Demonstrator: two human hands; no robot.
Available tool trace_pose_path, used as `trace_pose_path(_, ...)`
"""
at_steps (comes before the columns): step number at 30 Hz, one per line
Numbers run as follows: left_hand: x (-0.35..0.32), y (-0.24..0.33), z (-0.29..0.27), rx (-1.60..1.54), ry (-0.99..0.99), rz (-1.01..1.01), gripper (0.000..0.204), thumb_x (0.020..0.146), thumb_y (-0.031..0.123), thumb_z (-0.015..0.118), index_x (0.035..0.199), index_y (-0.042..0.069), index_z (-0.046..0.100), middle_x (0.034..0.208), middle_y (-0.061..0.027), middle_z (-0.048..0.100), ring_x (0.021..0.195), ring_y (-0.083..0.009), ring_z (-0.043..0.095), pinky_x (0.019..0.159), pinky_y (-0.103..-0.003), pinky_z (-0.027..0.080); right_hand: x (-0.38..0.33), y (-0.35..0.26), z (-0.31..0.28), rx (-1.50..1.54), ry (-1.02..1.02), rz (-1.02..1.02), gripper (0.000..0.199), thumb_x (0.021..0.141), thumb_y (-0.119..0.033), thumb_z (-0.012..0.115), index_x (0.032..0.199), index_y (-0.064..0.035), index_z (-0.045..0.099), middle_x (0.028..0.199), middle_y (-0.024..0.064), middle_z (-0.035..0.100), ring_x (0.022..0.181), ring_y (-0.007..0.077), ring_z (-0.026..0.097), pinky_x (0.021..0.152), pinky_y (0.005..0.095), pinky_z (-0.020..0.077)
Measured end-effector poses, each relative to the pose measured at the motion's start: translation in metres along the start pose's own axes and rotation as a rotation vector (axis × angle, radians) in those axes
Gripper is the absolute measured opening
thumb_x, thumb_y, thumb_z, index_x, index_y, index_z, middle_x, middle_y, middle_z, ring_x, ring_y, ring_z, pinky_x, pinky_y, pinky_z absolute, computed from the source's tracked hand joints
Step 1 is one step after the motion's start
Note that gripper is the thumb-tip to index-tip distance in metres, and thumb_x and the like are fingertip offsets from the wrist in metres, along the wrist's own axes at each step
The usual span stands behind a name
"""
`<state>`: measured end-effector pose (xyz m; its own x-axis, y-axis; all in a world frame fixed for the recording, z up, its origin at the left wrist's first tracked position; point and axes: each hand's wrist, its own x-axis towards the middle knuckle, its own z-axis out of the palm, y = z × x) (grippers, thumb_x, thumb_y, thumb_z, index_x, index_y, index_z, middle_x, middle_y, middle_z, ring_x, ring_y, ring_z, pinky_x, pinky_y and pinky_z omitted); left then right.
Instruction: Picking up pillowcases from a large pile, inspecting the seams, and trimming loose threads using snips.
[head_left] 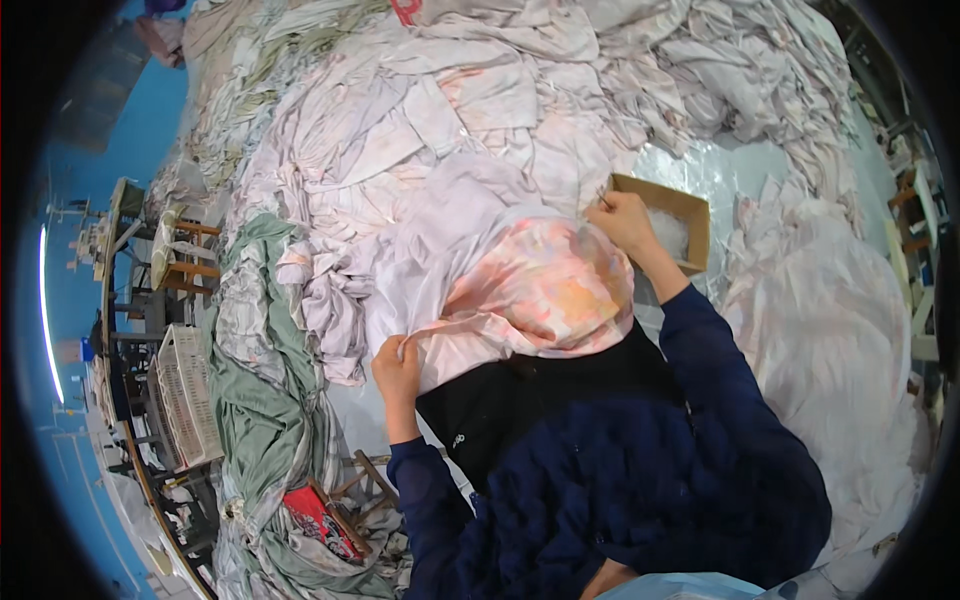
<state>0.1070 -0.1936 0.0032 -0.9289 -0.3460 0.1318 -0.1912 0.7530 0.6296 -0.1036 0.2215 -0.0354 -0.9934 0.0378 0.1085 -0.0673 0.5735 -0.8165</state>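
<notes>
Left hand [397,370]: fingers pinched shut on cloth [545,285] edge; cloth draped over lap [560,385]. Right hand [622,222]: fingers curled, beside box [699,232]; can't tell what's held.

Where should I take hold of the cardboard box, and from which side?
Probably by its right wall, coming from the right, thumb inside and fingers outside: the box is open-topped, that wall stands unobstructed, and the right hand crowds the left side. Keep it level, as whitish stuff lies inside.
</notes>
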Motion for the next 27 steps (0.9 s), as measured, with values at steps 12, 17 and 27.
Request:
trace_pose_path(12, -0.008, -0.004, 0.002, -0.003, 0.107, 0.054, 0.015, 0.086, 0.016, 0.071, 0.091, 0.002, 0.074, 0.085, -0.0191, 0.072, 0.078, -0.0378, 0.07, 0.071, -0.042, 0.054, -0.004, 0.004, 0.001, 0.059, -0.011, -0.004, 0.039, 0.073, -0.03, 0.078, 0.067, 0.006, 0.065, 0.055, 0.0165, 0.059, 0.05, 0.0191, 0.057, 0.052, 0.0374, 0.0458)
trace_pose_path(17, -0.015, -0.008, -0.002, -0.048, 0.114, 0.085, 0.011, 0.088, 0.011, 0.071, 0.093, 0.001, 0.074, 0.083, -0.0175, 0.071, 0.076, -0.0346, 0.069, 0.069, -0.04, 0.053, -0.014, -0.016, -0.002, 0.173, -0.073, -0.06, 0.038, 0.078, -0.029, 0.079, 0.07, 0.0055, 0.064, 0.058, 0.0119, 0.06, 0.053, 0.0146, 0.054, 0.052, 0.0358, 0.0436)
trace_pose_path(27, -0.054, 0.005, -0.133, -0.445, 0.542, -0.017, 0.013, 0.098, 0.01, 0.061, 0.093, 0.001, 0.069, 0.08, 0.0009, 0.062, 0.071, -0.0096, 0.052, 0.067, -0.024, 0.042, -0.054, -0.035, 0.027, 0.126, -0.137, -0.055, 0.03, 0.083, -0.023, 0.077, 0.1, 0.0002, 0.068, 0.084, 0.0114, 0.07, 0.076, 0.0187, 0.066, 0.069, 0.0322, 0.0528)
